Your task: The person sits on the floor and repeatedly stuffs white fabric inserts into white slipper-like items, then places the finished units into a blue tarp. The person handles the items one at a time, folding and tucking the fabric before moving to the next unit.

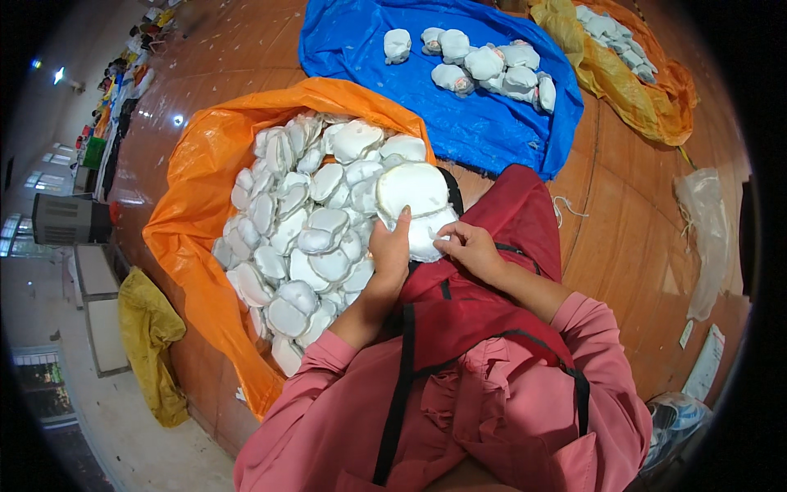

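Note:
A white padded piece with two rounded lobes (412, 190) is held up over my lap. My left hand (391, 248) grips its near left side, thumb lying on top. At its lower right edge, my right hand (473, 250) pinches the rim between thumb and fingertips. Left of my hands, a heap of similar white padded pieces (328, 230) fills an opened orange sack (193, 193). The underside of the held piece is hidden.
A blue sheet (352, 49) on the brown floor carries several white bundles (484, 62). Beyond it lies a yellow-orange sack (676, 102) with more white pieces. A yellow sack (147, 336) lies at left, and clear plastic (705, 238) at right. Dark red cloth (516, 213) covers my lap.

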